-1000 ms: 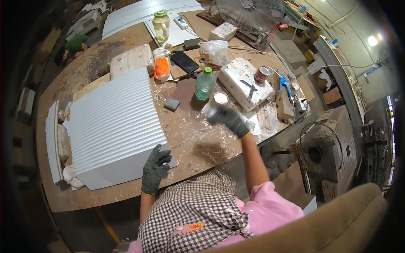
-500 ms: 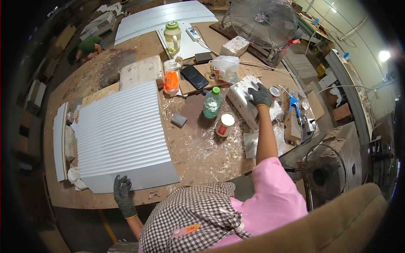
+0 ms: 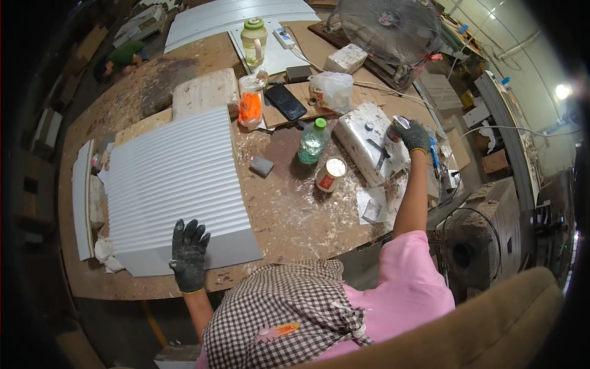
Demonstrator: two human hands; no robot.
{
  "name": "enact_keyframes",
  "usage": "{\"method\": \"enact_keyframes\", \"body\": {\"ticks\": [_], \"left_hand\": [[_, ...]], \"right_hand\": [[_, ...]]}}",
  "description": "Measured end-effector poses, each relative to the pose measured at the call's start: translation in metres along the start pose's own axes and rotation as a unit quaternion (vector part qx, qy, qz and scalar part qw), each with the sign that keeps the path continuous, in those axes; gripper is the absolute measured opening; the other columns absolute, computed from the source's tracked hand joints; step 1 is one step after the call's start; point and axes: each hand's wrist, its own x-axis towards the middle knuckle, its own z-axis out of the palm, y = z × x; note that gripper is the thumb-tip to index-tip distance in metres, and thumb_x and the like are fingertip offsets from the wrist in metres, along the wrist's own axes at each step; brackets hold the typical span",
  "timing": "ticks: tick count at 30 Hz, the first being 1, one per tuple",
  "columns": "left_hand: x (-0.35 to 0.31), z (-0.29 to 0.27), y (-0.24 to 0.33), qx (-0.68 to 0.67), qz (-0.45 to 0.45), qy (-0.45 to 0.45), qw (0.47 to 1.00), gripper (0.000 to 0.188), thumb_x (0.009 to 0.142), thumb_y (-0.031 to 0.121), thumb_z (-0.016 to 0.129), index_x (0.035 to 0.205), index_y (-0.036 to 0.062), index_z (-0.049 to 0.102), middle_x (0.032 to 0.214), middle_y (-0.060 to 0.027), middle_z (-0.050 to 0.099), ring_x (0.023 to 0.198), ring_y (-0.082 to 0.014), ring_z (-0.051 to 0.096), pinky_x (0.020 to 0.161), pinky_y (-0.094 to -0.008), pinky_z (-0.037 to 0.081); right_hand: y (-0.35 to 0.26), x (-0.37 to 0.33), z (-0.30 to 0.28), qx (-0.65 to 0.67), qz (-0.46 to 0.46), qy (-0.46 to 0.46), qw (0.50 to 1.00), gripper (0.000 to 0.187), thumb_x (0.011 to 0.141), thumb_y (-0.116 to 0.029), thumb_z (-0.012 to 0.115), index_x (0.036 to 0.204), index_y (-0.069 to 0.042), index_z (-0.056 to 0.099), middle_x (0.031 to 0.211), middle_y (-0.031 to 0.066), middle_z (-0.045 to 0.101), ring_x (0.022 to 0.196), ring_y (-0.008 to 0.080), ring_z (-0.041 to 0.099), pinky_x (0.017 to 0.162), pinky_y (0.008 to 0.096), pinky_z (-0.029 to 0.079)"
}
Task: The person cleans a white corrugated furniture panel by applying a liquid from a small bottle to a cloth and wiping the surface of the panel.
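Note:
My left hand (image 3: 189, 255), in a dark work glove, rests with fingers spread on the near end of a white ribbed panel (image 3: 175, 184). At the right my gloved right hand (image 3: 412, 135) is closed round a small can (image 3: 394, 130), whose round top shows beside the fingers. Left of that hand lies a paint-spotted white block (image 3: 362, 147). On the block are a dark flat tool (image 3: 383, 155) and a small round cap (image 3: 369, 126). A white open can with a red label (image 3: 330, 175) and a green-capped bottle (image 3: 313, 142) stand between the panel and the block.
A grey sanding block (image 3: 262, 166), a phone (image 3: 286, 101), an orange packet (image 3: 250, 109) and a plastic bag (image 3: 332, 92) lie on the stained table (image 3: 289, 227). Farther back are a jug (image 3: 253, 43) and a large fan (image 3: 390, 31). Another person (image 3: 126, 58) bends at the far left.
My right hand has left the white block and moved right onto the small can, uncovering the dark tool. My left hand has moved up from the panel's near edge onto its surface.

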Motion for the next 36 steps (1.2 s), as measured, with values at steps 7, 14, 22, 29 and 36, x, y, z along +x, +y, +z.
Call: {"method": "enact_keyframes", "body": {"ticks": [7,14,22,29,36], "left_hand": [[0.008,0.010,-0.013,-0.051,-0.003,-0.004,0.999,0.111,0.080,0.067,0.072,0.157,0.0035,0.024,0.151,-0.0208,0.045,0.134,-0.0327,0.051,0.114,-0.0469,0.042],[-0.035,-0.015,0.005,-0.067,0.066,0.031,0.995,0.119,0.074,0.069,0.076,0.158,0.0053,0.021,0.153,-0.0205,0.042,0.136,-0.0371,0.048,0.115,-0.0511,0.040],[-0.010,-0.012,-0.016,-0.205,0.070,-0.142,0.966,0.121,0.065,0.072,0.078,0.159,0.0167,0.026,0.162,-0.0150,0.031,0.149,-0.0361,0.030,0.122,-0.0542,0.027],[-0.038,-0.006,0.004,-0.173,0.159,-0.182,0.955,0.124,0.070,0.080,0.069,0.161,0.0132,0.017,0.164,-0.0189,0.024,0.151,-0.0364,0.025,0.121,-0.0556,0.024],[-0.116,-0.112,0.029,0.119,0.054,0.237,0.963,0.087,0.085,0.046,0.077,0.149,0.0010,0.038,0.144,-0.0220,0.052,0.132,-0.0316,0.052,0.111,-0.0452,0.042]], "right_hand": [[-0.050,-0.006,0.021,0.040,-0.066,0.041,0.996,0.075,0.065,-0.060,0.076,0.118,-0.008,0.071,0.114,0.0231,0.071,0.106,0.0378,0.068,0.094,0.0441,0.051],[-0.070,0.011,0.067,0.149,-0.106,0.120,0.976,0.082,0.077,-0.064,0.071,0.131,-0.004,0.060,0.128,0.0247,0.064,0.114,0.0407,0.065,0.098,0.0475,0.050],[0.089,0.181,0.098,0.016,-0.242,0.007,0.970,0.048,0.098,-0.038,0.059,0.126,0.001,0.066,0.123,0.0160,0.068,0.112,0.0288,0.063,0.101,0.0390,0.044],[0.049,0.151,0.103,0.175,-0.172,0.062,0.967,0.052,0.093,-0.044,0.065,0.121,0.000,0.068,0.116,0.0153,0.071,0.108,0.0284,0.065,0.097,0.0370,0.046],[0.001,0.051,0.045,0.031,-0.145,0.260,0.954,0.057,0.095,-0.055,0.057,0.123,-0.008,0.071,0.123,0.0205,0.068,0.116,0.0377,0.062,0.102,0.0445,0.045]]}}
